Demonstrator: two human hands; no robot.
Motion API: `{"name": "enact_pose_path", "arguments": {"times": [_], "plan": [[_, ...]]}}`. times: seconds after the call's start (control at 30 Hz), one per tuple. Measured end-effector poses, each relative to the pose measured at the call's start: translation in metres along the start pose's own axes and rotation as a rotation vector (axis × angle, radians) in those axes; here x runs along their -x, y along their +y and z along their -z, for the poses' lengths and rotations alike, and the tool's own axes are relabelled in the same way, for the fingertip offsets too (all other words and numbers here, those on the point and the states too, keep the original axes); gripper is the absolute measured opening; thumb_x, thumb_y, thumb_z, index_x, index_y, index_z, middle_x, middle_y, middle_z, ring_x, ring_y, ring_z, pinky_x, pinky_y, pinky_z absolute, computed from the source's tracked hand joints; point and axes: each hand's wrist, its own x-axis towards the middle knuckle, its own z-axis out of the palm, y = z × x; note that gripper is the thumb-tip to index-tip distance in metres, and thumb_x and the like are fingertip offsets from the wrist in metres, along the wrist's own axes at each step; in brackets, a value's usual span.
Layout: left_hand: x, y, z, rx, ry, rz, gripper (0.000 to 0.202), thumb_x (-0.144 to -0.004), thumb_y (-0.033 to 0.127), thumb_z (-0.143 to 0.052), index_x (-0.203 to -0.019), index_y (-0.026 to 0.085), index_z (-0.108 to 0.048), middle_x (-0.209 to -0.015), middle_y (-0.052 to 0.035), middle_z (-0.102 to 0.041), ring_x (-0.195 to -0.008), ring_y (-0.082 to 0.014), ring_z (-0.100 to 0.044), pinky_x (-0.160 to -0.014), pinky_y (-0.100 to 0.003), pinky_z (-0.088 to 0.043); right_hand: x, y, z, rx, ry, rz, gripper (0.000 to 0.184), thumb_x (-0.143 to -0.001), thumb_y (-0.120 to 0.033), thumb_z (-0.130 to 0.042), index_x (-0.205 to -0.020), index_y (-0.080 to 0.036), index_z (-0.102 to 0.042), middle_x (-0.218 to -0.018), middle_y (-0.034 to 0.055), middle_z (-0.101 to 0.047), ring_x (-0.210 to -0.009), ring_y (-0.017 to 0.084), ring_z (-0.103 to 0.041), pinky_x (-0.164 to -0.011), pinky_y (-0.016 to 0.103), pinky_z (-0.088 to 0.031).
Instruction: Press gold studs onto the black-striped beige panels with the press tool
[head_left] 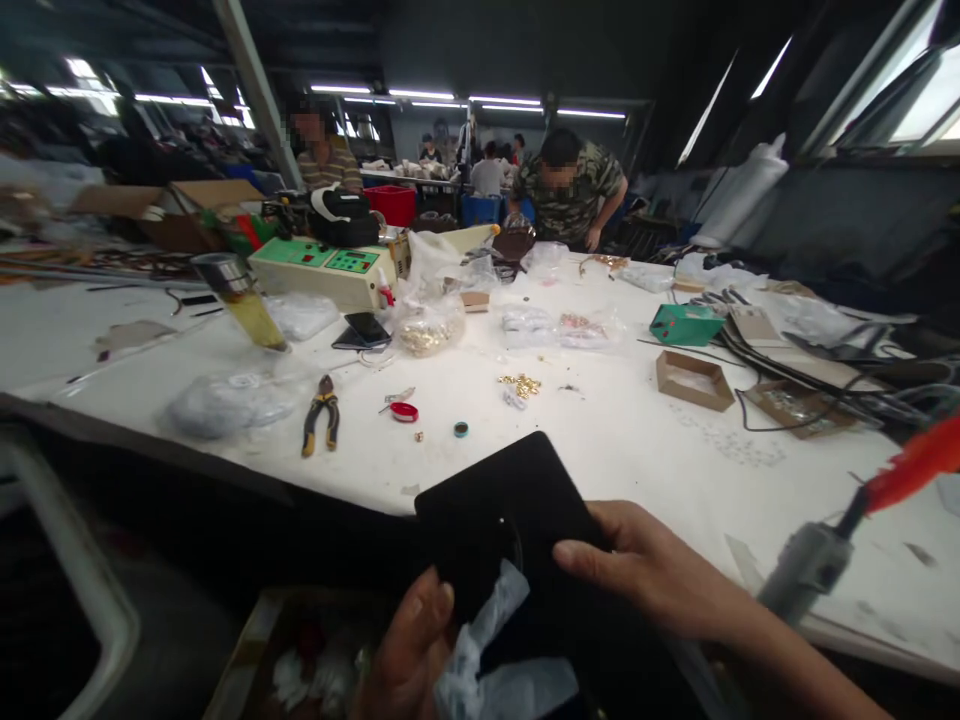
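Observation:
A flat black piece with rounded corners (517, 485) is held low in front of me, tilted over the table's near edge. I cannot make out its exact kind; a small shiny dot shows on its face. My right hand (645, 570) grips its right edge, thumb on top. My left hand (411, 645) is closed at its lower left side, with the fingers underneath partly hidden. Between the hands, a crumpled translucent plastic wrapping (484, 640) lies against the black piece, close to my left fingers.
Pliers (321, 418), a red ring-shaped item (404, 411), gold fittings (521, 385) and a cardboard tray (694, 380) lie on the white table (600, 440). A grey-and-red tool (814, 560) stands at right. Below left sits an open box (251, 650). A person in camouflage (570, 190) leans over the far side.

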Motion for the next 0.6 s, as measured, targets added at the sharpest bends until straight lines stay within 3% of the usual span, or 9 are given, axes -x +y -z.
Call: {"name": "enact_pose_path", "arguments": {"times": [0.07, 0.1, 0.17, 0.23, 0.27, 0.33, 0.43, 0.53, 0.6], "plan": [[-0.006, 0.0, 0.011, 0.019, 0.035, 0.006, 0.057, -0.062, 0.055, -0.095, -0.11, 0.027, -0.08, -0.114, -0.0117, -0.081, -0.123, -0.0449, -0.069, -0.109, -0.061, -0.053, -0.031, 0.006, -0.002, 0.039, -0.084, -0.034, 0.036, -0.098, -0.055, -0.067, -0.106, -0.022, -0.076, -0.093, 0.0025, -0.076, -0.075, 0.018, -0.069, -0.064, 0.028, -0.053], [-0.01, 0.0, 0.016, 0.048, 0.033, 0.01, 0.052, -0.068, 0.05, -0.092, -0.112, 0.026, -0.079, -0.117, -0.0109, -0.081, -0.127, -0.0432, -0.068, -0.111, -0.06, -0.053, -0.049, 0.009, -0.003, 0.109, -0.052, -0.011, 0.037, -0.097, -0.056, -0.067, -0.107, -0.021, -0.076, -0.093, 0.0024, -0.076, -0.076, 0.018, -0.069, -0.065, 0.028, -0.053], [-0.018, -0.002, 0.026, 0.106, 0.098, 0.005, 0.046, -0.075, 0.043, -0.089, -0.115, 0.023, -0.078, -0.123, -0.011, -0.079, -0.135, -0.0399, -0.063, -0.117, -0.058, -0.049, -0.091, 0.011, -0.008, 0.307, 0.149, 0.107, 0.034, -0.096, -0.052, -0.07, -0.109, -0.021, -0.076, -0.093, 0.0021, -0.076, -0.077, 0.018, -0.069, -0.069, 0.028, -0.054], [-0.023, -0.007, 0.036, 0.132, 0.256, 0.012, 0.038, -0.079, 0.038, -0.087, -0.112, 0.022, -0.076, -0.13, -0.0103, -0.077, -0.146, -0.0342, -0.054, -0.126, -0.053, -0.038, -0.137, 0.009, -0.015, 0.519, 0.361, 0.263, 0.026, -0.095, -0.041, -0.072, -0.113, -0.022, -0.076, -0.098, 0.0026, -0.077, -0.08, 0.017, -0.069, -0.076, 0.029, -0.054], [-0.024, -0.011, 0.041, 0.135, 0.344, 0.023, 0.035, -0.08, 0.037, -0.087, -0.11, 0.022, -0.076, -0.134, -0.01, -0.075, -0.15, -0.0317, -0.05, -0.129, -0.051, -0.032, -0.16, 0.006, -0.019, 0.615, 0.384, 0.317, 0.022, -0.095, -0.035, -0.072, -0.114, -0.023, -0.076, -0.102, 0.0031, -0.078, -0.083, 0.016, -0.07, -0.081, 0.029, -0.053], [-0.025, -0.019, 0.051, 0.126, 0.463, 0.051, 0.034, -0.08, 0.038, -0.087, -0.108, 0.022, -0.074, -0.142, -0.0101, -0.071, -0.154, -0.0292, -0.043, -0.132, -0.05, -0.024, -0.202, 0.0, -0.029, 0.825, 0.31, 0.312, 0.022, -0.097, -0.029, -0.069, -0.117, -0.025, -0.077, -0.11, 0.0039, -0.078, -0.092, 0.018, -0.072, -0.087, 0.029, -0.052], [-0.025, -0.028, 0.064, 0.102, 0.53, 0.058, 0.04, -0.078, 0.043, -0.088, -0.108, 0.022, -0.072, -0.15, -0.0124, -0.065, -0.157, -0.0313, -0.038, -0.132, -0.052, -0.024, -0.25, -0.006, -0.044, 1.107, 0.19, 0.144, 0.029, -0.101, -0.035, -0.063, -0.125, -0.025, -0.076, -0.115, 0.0071, -0.079, -0.107, 0.023, -0.072, -0.09, 0.031, -0.052], [-0.025, -0.032, 0.071, 0.081, 0.575, 0.038, 0.043, -0.075, 0.043, -0.091, -0.108, 0.022, -0.073, -0.15, -0.0129, -0.064, -0.159, -0.0317, -0.032, -0.132, -0.052, -0.022, -0.275, -0.004, -0.056, 1.206, 0.159, 0.039, 0.028, -0.102, -0.032, -0.059, -0.118, -0.019, -0.078, -0.116, 0.0134, -0.078, -0.109, 0.028, -0.072, -0.088, 0.034, -0.054], [-0.024, -0.031, 0.072, 0.098, 0.534, 0.029, 0.042, -0.076, 0.043, -0.09, -0.109, 0.023, -0.074, -0.145, -0.0118, -0.069, -0.158, -0.0311, -0.035, -0.132, -0.05, -0.024, -0.284, 0.001, -0.061, 1.228, 0.162, 0.012, 0.027, -0.1, -0.024, -0.056, -0.111, -0.014, -0.079, -0.116, 0.017, -0.078, -0.107, 0.03, -0.073, -0.087, 0.036, -0.054]]}}
